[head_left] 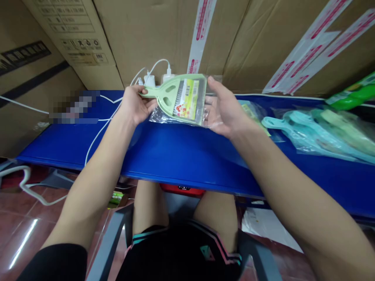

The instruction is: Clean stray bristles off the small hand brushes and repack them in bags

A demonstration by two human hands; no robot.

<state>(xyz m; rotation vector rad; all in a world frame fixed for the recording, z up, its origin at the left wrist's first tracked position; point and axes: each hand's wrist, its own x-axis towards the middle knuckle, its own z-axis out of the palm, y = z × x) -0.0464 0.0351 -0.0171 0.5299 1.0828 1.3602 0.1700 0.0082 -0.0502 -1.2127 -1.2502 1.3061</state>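
Observation:
A light green mini dustpan (167,95) in a clear plastic bag is held up above the blue table (175,152). A brush with grey bristles sits inside the pan, partly covered by a yellow and white label (189,99). My left hand (135,103) pinches the dustpan's handle, which points left. At the wide end, my right hand (222,107) holds the bagged edge, thumb near the upper corner and fingers partly behind the plastic. Right of that hand lie more bagged dustpans, pale blue (301,127) and pale green (348,125).
Cardboard boxes (158,35) stand along the table's back edge. White chargers (149,80) and a cable (98,136) lie at the back left. A bright green package (356,91) is at the far right. Beneath the table there is something red (187,190).

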